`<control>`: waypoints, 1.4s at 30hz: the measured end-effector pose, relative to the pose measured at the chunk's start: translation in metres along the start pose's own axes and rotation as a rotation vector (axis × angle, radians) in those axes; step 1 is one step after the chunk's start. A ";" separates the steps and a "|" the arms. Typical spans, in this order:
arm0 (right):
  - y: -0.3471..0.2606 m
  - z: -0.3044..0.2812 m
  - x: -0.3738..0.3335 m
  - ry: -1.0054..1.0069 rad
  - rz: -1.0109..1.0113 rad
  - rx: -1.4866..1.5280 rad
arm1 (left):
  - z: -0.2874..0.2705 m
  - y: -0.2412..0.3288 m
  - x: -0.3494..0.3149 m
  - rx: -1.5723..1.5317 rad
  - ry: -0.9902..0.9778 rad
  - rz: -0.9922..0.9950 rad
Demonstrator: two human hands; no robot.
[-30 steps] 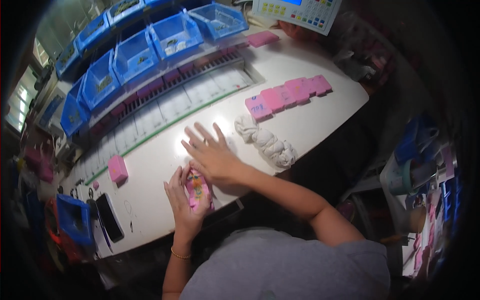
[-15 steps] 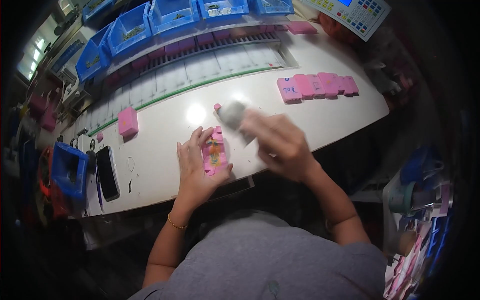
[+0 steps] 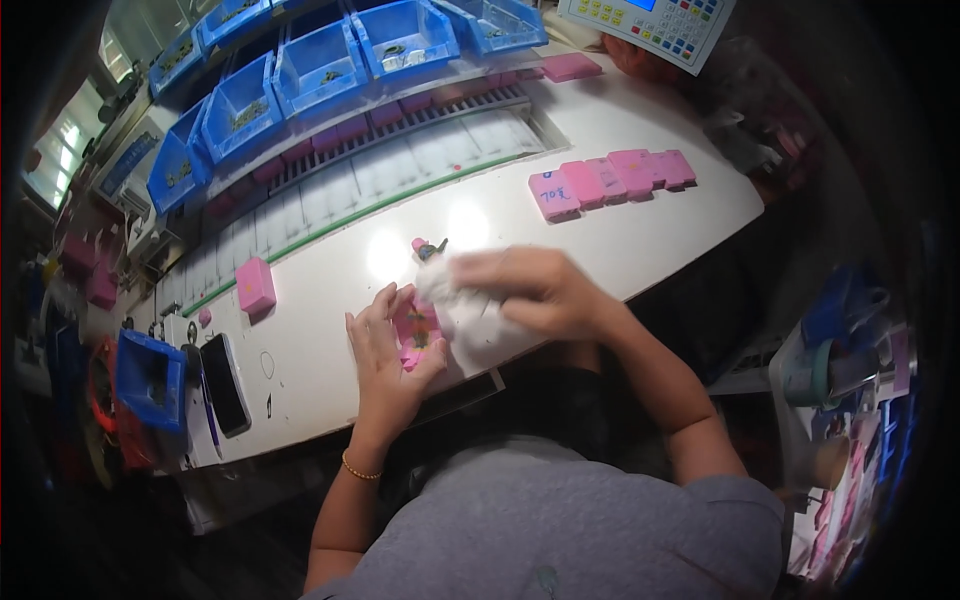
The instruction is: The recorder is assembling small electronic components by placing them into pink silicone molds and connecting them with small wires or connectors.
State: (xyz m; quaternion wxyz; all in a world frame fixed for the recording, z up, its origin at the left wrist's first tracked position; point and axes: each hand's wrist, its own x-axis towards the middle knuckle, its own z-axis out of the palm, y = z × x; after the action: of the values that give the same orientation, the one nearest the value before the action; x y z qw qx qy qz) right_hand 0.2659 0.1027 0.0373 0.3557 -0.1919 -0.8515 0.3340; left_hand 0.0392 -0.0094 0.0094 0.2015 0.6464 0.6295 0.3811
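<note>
My left hand (image 3: 388, 365) grips a pink rubber mould piece (image 3: 421, 322) at the table's front, fingers and thumb on its two sides. Its open face has a hollow with greenish-yellow marks. My right hand (image 3: 545, 285) is closed on a white cloth bundle (image 3: 448, 292), which is smeared by motion. The bundle is at the upper right part of the mould and hides some of it; whether they touch I cannot tell. Just beyond lie a small pink lump (image 3: 418, 243) and a dark small piece (image 3: 436, 250).
A row of pink blocks (image 3: 600, 180) stands at the right. One more pink block (image 3: 255, 286) is at the left, near a phone (image 3: 224, 385) and a blue bin (image 3: 150, 375). Blue trays (image 3: 318, 70) line the back. A keypad device (image 3: 655, 25) is at the far right.
My right hand has brought the cloth bundle left and down from beyond the mould to its upper right part. My left hand still holds the mould. The whole view has shifted slightly.
</note>
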 end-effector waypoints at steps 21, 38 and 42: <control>0.040 0.062 0.013 0.355 0.093 -0.488 | -0.050 -0.008 0.034 0.578 0.215 0.283; 0.007 0.056 -0.027 0.198 0.365 0.513 | 0.023 0.005 -0.001 -0.750 -0.156 -0.338; 0.032 0.045 -0.020 0.275 0.463 0.154 | 0.028 -0.002 0.005 -0.748 -0.017 -0.391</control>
State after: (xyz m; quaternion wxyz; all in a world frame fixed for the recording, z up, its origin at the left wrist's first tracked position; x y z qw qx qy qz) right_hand 0.2495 0.0951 -0.0184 0.3959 -0.3973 -0.7007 0.4410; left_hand 0.0587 0.0016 -0.0085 0.4962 0.4002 0.5568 0.5326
